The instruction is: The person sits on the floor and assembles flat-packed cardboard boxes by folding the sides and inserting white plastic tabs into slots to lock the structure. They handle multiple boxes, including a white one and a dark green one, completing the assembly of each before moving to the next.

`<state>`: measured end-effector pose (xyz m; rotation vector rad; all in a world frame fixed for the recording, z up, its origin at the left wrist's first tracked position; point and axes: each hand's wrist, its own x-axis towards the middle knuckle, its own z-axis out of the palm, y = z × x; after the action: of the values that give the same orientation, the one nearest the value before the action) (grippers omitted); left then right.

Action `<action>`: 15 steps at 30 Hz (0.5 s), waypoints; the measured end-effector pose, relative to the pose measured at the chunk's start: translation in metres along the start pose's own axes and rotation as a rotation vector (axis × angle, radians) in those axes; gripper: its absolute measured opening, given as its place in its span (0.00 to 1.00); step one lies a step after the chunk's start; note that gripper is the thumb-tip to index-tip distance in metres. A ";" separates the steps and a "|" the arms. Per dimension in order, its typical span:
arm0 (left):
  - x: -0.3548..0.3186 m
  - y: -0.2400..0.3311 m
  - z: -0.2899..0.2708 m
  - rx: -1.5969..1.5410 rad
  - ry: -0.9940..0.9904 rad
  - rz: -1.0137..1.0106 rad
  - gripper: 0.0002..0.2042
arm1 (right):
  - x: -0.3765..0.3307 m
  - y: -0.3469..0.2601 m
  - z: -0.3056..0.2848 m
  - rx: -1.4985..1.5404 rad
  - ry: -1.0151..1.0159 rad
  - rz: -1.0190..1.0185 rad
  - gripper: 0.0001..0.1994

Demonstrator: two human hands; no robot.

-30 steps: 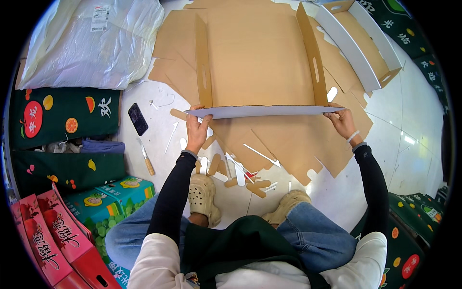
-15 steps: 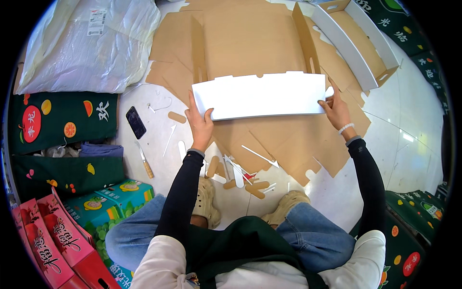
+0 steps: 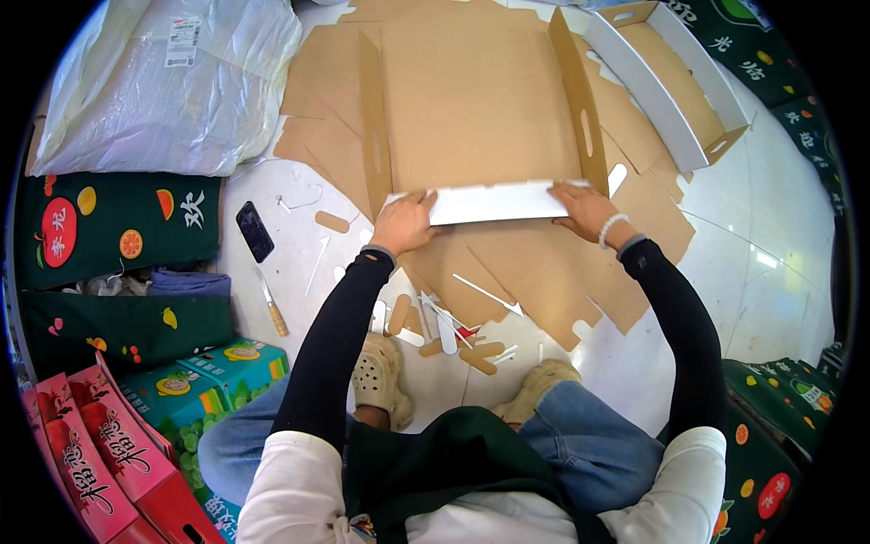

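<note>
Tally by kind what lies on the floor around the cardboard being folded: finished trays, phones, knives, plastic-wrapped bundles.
Finished white-sided cardboard tray: 1
Dark phone: 1
Wooden-handled knife: 1
Plastic-wrapped bundle: 1
Total: 4
Both the left hand and the right hand press on the white flap of the flat cardboard blank.

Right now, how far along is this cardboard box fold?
Done: the two long side walls of the flat brown box blank stand upright. In hand: the left hand and right hand press the white-faced near flap down along the front edge. Left: the far end looks unfolded, unlike the finished tray at upper right.
</note>
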<state>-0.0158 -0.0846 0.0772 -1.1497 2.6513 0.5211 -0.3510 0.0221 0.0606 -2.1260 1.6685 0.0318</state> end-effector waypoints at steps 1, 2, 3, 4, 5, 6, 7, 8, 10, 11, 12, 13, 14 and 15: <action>0.003 0.002 -0.004 -0.047 -0.185 -0.030 0.28 | 0.003 0.002 0.000 0.036 -0.077 0.030 0.27; 0.001 0.000 -0.002 -0.037 -0.162 -0.023 0.26 | 0.009 -0.001 -0.001 0.077 -0.148 0.054 0.25; -0.003 0.000 0.002 -0.026 -0.140 -0.015 0.24 | 0.012 -0.004 -0.003 0.118 -0.220 0.079 0.23; -0.007 0.000 0.006 -0.016 -0.117 -0.007 0.23 | 0.009 -0.008 -0.003 0.107 -0.173 0.039 0.21; -0.013 -0.002 0.012 -0.015 -0.048 0.026 0.23 | 0.005 -0.010 0.002 0.057 -0.129 0.001 0.22; -0.017 -0.003 0.019 -0.017 0.025 0.063 0.24 | -0.001 -0.008 0.009 0.002 -0.084 -0.034 0.23; -0.022 -0.003 0.027 -0.019 0.098 0.100 0.24 | -0.008 -0.008 0.017 -0.054 -0.040 -0.068 0.24; -0.030 -0.003 0.036 0.009 0.138 0.124 0.25 | -0.014 -0.013 0.025 -0.069 -0.003 -0.069 0.26; -0.042 -0.010 0.056 0.077 0.189 0.198 0.30 | -0.022 -0.026 0.035 -0.108 -0.007 -0.058 0.32; -0.048 -0.006 0.066 0.123 0.245 0.226 0.32 | -0.028 -0.031 0.041 -0.174 -0.003 -0.044 0.34; -0.056 0.004 0.061 0.133 0.135 0.203 0.34 | -0.035 -0.040 0.041 -0.133 -0.048 -0.007 0.40; -0.061 0.012 0.059 0.156 0.063 0.183 0.36 | -0.041 -0.048 0.040 -0.091 -0.093 0.029 0.47; -0.061 0.021 0.055 0.070 0.072 0.158 0.39 | -0.047 -0.048 0.043 -0.140 -0.082 0.049 0.54; -0.064 0.026 0.054 -0.017 0.074 0.121 0.43 | -0.047 -0.053 0.040 -0.106 -0.101 0.064 0.53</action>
<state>0.0110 -0.0045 0.0543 -1.0362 2.7984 0.5324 -0.3048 0.0891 0.0552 -2.1092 1.7090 0.2474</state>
